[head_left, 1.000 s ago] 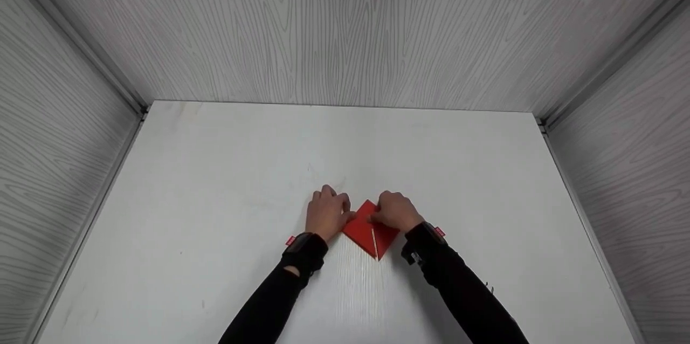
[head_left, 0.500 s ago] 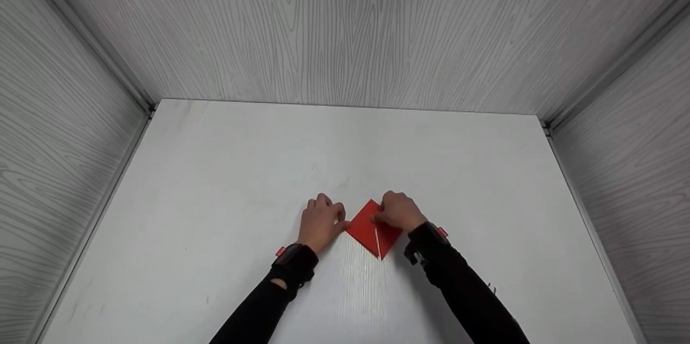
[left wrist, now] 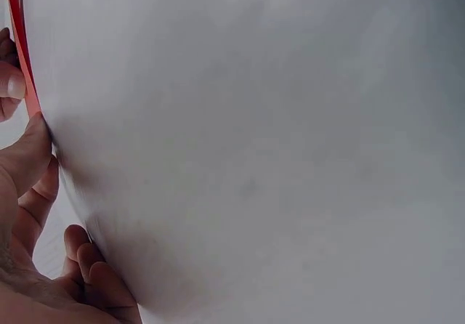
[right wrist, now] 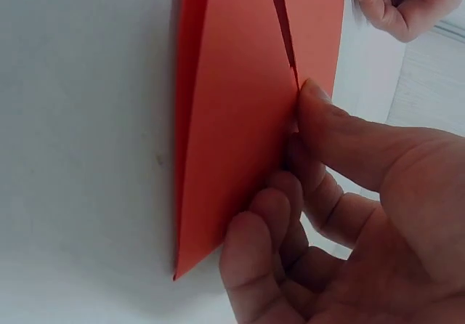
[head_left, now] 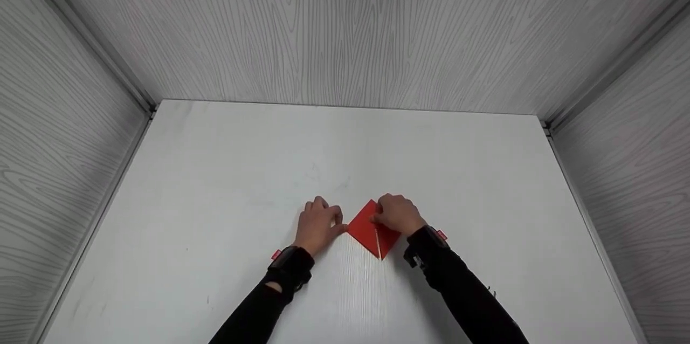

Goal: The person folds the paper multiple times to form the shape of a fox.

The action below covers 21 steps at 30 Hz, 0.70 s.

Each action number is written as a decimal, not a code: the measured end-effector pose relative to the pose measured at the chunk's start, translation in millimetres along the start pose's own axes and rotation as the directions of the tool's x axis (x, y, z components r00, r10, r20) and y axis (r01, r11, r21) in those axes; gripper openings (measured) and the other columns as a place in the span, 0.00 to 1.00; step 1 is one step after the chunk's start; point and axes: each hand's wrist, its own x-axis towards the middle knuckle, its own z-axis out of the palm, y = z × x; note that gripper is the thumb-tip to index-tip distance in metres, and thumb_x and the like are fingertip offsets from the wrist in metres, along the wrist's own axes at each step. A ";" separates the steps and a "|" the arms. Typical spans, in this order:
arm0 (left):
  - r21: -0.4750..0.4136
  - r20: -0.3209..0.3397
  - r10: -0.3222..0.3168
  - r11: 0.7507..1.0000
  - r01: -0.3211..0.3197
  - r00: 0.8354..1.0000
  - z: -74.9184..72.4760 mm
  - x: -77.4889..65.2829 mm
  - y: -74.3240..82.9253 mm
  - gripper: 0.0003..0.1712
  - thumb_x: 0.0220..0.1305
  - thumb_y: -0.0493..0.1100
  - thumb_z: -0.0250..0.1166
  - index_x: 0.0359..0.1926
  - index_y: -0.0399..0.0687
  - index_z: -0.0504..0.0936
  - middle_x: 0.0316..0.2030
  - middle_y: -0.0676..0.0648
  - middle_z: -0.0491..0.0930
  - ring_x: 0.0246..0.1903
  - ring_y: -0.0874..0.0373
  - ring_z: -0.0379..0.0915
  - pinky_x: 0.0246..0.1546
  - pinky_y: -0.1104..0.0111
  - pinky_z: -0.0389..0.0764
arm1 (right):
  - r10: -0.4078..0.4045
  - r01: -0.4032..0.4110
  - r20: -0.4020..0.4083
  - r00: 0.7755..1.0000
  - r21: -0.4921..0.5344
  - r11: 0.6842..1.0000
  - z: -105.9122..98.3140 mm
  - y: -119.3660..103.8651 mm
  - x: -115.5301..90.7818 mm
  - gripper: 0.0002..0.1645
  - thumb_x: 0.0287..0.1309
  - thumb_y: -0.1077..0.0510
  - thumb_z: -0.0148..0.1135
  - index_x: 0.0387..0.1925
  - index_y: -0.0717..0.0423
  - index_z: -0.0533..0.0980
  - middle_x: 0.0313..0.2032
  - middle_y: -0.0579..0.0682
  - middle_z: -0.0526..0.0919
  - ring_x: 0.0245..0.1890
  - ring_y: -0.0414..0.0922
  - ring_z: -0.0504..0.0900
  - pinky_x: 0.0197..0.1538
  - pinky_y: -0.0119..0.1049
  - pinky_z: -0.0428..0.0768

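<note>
A red folded paper (head_left: pixel 363 228) lies on the white table as a diamond, its two flaps meeting along a slit that runs to the near corner. My left hand (head_left: pixel 317 226) has its thumb and forefinger at the paper's left corner. In the left wrist view the paper (left wrist: pixel 22 57) shows only as a thin strip beyond the thumb. My right hand (head_left: pixel 400 214) holds the right side and covers part of it. In the right wrist view its thumb presses at the slit's inner end, and its curled fingers sit along the edge of the paper (right wrist: pixel 236 113).
Around the paper spreads a white tabletop (head_left: pixel 242 171) with faint marks. A grey wood-grain panel (head_left: pixel 345 31) stands at the back, with similar panels on the left (head_left: pixel 59 117) and right (head_left: pixel 625 128). Both forearms wear black sleeves and wrist straps.
My left hand has slid left and slightly nearer, from over the paper's left edge out to its left corner. The slit between the flaps has narrowed. My right hand keeps almost the same place.
</note>
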 end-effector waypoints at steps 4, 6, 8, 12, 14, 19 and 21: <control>0.005 0.002 0.012 1.000 -0.012 1.000 -0.6 3.0 2.0 0.13 0.60 0.43 0.77 0.26 0.52 0.80 0.32 0.48 0.64 0.36 0.51 0.61 0.38 0.60 0.63 | -0.029 0.030 -0.022 0.999 0.039 0.999 2.0 3.5 -3.9 0.12 0.65 0.58 0.69 0.29 0.58 0.75 0.26 0.50 0.76 0.27 0.45 0.74 0.33 0.38 0.74; -0.004 0.007 0.006 1.000 -0.006 1.000 -1.1 4.5 3.9 0.13 0.60 0.43 0.77 0.26 0.51 0.80 0.32 0.48 0.64 0.36 0.51 0.61 0.38 0.60 0.63 | -0.015 0.017 -0.019 1.000 0.075 0.997 3.0 6.1 -4.1 0.12 0.65 0.58 0.68 0.30 0.59 0.75 0.27 0.50 0.76 0.28 0.45 0.73 0.33 0.37 0.73; -0.010 0.012 -0.004 1.000 0.004 1.000 -1.3 5.5 5.9 0.12 0.59 0.43 0.77 0.25 0.51 0.81 0.32 0.48 0.64 0.37 0.50 0.61 0.38 0.59 0.63 | 0.002 -0.001 -0.011 1.000 0.099 0.995 4.4 8.6 -2.9 0.11 0.66 0.58 0.68 0.31 0.59 0.75 0.27 0.50 0.77 0.28 0.45 0.73 0.33 0.36 0.74; 0.004 0.018 -0.041 0.999 0.041 0.999 -1.4 5.9 10.2 0.12 0.58 0.43 0.77 0.25 0.52 0.81 0.32 0.48 0.64 0.37 0.49 0.62 0.37 0.59 0.65 | 0.011 -0.012 0.009 1.000 0.103 0.995 5.8 10.2 -0.1 0.10 0.66 0.58 0.68 0.33 0.60 0.76 0.28 0.51 0.77 0.29 0.45 0.74 0.33 0.37 0.74; 0.018 0.012 -0.058 0.998 0.058 0.998 -0.7 6.5 11.9 0.12 0.59 0.43 0.76 0.24 0.52 0.80 0.32 0.48 0.64 0.37 0.49 0.63 0.37 0.58 0.67 | 0.007 -0.007 0.009 1.000 0.094 0.996 5.9 9.7 0.4 0.10 0.66 0.58 0.68 0.33 0.59 0.76 0.28 0.51 0.77 0.29 0.45 0.74 0.33 0.37 0.74; 0.051 -0.008 -0.090 0.995 0.090 0.996 1.6 10.5 15.2 0.14 0.61 0.45 0.75 0.23 0.52 0.79 0.31 0.47 0.65 0.38 0.47 0.65 0.39 0.57 0.69 | -0.023 0.022 0.010 1.000 0.060 0.998 6.6 6.9 1.0 0.11 0.66 0.58 0.68 0.31 0.58 0.75 0.28 0.50 0.76 0.29 0.44 0.73 0.34 0.37 0.74; 0.067 -0.014 -0.107 0.992 0.108 0.994 2.8 13.0 16.9 0.14 0.62 0.46 0.75 0.24 0.53 0.79 0.32 0.47 0.66 0.39 0.46 0.66 0.40 0.56 0.70 | -0.028 0.027 0.017 0.999 0.059 0.998 7.1 6.1 1.8 0.11 0.66 0.58 0.68 0.31 0.58 0.75 0.28 0.49 0.76 0.29 0.44 0.72 0.34 0.37 0.74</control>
